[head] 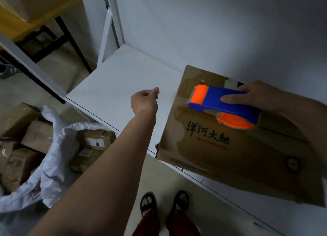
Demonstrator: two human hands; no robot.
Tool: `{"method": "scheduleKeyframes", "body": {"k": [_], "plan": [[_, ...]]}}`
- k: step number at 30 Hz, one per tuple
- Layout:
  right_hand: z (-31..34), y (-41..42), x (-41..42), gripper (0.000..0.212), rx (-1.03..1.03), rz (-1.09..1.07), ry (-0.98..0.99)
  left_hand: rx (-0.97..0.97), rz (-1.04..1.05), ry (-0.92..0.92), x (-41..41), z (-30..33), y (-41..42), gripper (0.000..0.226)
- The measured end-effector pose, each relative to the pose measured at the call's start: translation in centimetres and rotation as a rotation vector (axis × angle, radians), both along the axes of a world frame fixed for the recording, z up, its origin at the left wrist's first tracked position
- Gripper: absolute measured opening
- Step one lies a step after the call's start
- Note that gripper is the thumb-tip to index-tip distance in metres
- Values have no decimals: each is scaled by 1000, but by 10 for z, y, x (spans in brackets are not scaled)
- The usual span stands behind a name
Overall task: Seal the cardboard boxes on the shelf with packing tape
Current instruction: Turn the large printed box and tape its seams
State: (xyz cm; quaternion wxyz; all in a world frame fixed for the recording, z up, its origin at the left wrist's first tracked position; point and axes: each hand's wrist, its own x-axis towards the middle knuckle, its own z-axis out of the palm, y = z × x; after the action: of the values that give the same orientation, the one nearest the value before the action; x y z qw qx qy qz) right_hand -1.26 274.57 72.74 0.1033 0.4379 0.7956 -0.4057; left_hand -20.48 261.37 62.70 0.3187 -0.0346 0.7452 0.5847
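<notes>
Right hand (pixel 260 95): wrapped over the blue body of the tape dispenser (pixel 224 105), thumb laid along its side, other fingers hidden behind the handle. Dispenser is held on top of the cardboard box (pixel 230 147), orange roller end toward the box's left edge; the tape roll under the orange hub is mostly covered. Whether tape is actually stuck to the box at the roller cannot be made out.

Left hand (pixel 144 101): raised over the bare shelf (pixel 115 87), just left of the box, not touching it. Fingers are curled in loosely, thumb tip sticking out; nothing is seen held, though the palm side is turned away.

Box sits at the front edge of the white shelf, its right end cut off by the frame. Glossy tape patches are visible on top; a dark gap shows by the right hand's knuckles.

Below left: white sack (pixel 53 147) with parcels (pixel 35 138), partly hidden by the forearm. Sandalled feet (pixel 164 204) are seen on the floor.
</notes>
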Motion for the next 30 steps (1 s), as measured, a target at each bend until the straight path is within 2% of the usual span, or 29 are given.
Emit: {"method": "scheduleKeyframes", "body": {"k": [3, 6, 10, 14, 20, 21, 23, 25, 26, 27, 29, 30], "plan": [[-3, 5, 4, 81, 28, -13, 6, -15, -21, 13, 1, -5, 3, 19], [-4, 4, 5, 53, -3, -55, 21, -42, -56, 19, 1, -17, 5, 21], [-6, 6, 5, 64, 16, -3, 2, -58, -91, -19, 4, -31, 8, 19], [-7, 8, 3, 48, 2, -22, 4, -107, -213, -31, 16, -44, 12, 22], [-6, 6, 2, 49, 1, -47, 0, -158, -321, 38, 17, -48, 13, 25], [-6, 5, 3, 48, 4, -47, -1, -177, -314, 29, 18, -48, 14, 31], [-6, 5, 2, 49, 12, -44, -3, -232, -322, -66, 19, -47, 11, 62], [-6, 4, 2, 53, 16, -48, -1, -309, -387, -157, 22, -45, 3, 80], [-6, 4, 2, 55, 12, -52, 3, -343, -425, -142, 22, -50, 0, 79], [-7, 4, 1, 58, 9, -57, 9, -335, -444, -71, 21, -53, -1, 67], [-7, 4, 0, 67, 6, -53, 17, -225, -406, 116, 21, -48, 0, 29], [-7, 4, -1, 71, 4, -53, 16, -147, -380, 180, 21, -42, 1, 26]]}}
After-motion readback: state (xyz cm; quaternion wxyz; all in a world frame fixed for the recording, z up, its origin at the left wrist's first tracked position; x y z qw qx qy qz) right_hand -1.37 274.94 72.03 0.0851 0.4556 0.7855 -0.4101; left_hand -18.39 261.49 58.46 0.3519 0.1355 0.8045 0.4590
